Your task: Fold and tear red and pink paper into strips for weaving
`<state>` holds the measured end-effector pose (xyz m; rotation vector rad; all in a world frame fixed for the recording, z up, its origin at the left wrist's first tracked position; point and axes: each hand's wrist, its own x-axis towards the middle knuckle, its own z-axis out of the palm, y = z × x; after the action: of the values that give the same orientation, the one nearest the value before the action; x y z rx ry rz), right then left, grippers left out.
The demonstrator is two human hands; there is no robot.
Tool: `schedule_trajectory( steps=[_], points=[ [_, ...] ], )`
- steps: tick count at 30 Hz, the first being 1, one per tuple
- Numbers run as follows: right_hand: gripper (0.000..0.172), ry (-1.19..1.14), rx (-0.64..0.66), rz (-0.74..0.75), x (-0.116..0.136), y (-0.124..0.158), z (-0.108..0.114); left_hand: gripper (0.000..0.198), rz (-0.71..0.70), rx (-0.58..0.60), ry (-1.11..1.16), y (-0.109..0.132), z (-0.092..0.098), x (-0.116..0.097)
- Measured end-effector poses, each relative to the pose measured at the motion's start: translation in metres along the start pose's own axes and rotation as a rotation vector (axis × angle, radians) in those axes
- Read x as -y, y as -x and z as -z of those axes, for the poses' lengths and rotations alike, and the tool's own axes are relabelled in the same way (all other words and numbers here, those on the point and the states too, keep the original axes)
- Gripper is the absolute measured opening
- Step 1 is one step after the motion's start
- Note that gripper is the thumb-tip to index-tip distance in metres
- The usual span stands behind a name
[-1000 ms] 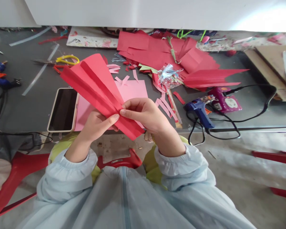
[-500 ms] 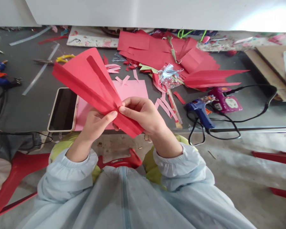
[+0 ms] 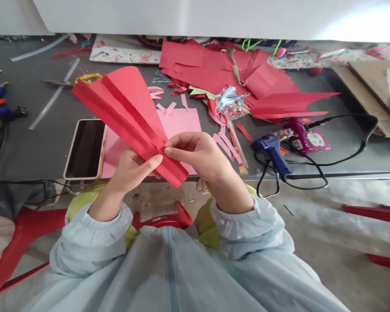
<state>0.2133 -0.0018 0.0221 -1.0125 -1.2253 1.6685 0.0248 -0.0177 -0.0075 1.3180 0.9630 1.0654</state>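
A sheet of red paper (image 3: 130, 104) with lengthwise folds is held up above the table's front edge. It fans out at its upper left and narrows where my fingers pinch it. My left hand (image 3: 133, 171) grips the lower side, thumb on top and fingers largely hidden beneath. From the right, my right hand (image 3: 198, 154) pinches the paper between thumb and forefinger, close to the left thumb. Behind the hands lies pink paper (image 3: 180, 121), partly covered by the red sheet.
A phone (image 3: 86, 149) lies left of the pink paper, with scissors (image 3: 63, 83) beyond it. Red paper sheets (image 3: 201, 65) are heaped at the back. On the right sit a blue glue gun (image 3: 274, 151) with looping cable and a purple box (image 3: 308, 136). Cardboard (image 3: 357, 95) lies far right.
The red paper's fan has drawn into deeper pleats, and its lower end has narrowed and shifted slightly left. Both hands keep their pinch, with the thumbs slightly farther apart.
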Motion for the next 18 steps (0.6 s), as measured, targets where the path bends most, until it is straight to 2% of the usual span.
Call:
schedule_trajectory(
  steps=[10,18],
  points=[
    [0.026,-0.007,0.027,0.042,-0.001,0.001,-0.004,0.031,0.023,0.066,0.098,-0.001,-0.004,0.001],
    [0.033,-0.106,0.021,0.025,-0.004,0.001,-0.011,0.034,0.010,0.037,0.114,-0.002,-0.006,0.000]
  ],
)
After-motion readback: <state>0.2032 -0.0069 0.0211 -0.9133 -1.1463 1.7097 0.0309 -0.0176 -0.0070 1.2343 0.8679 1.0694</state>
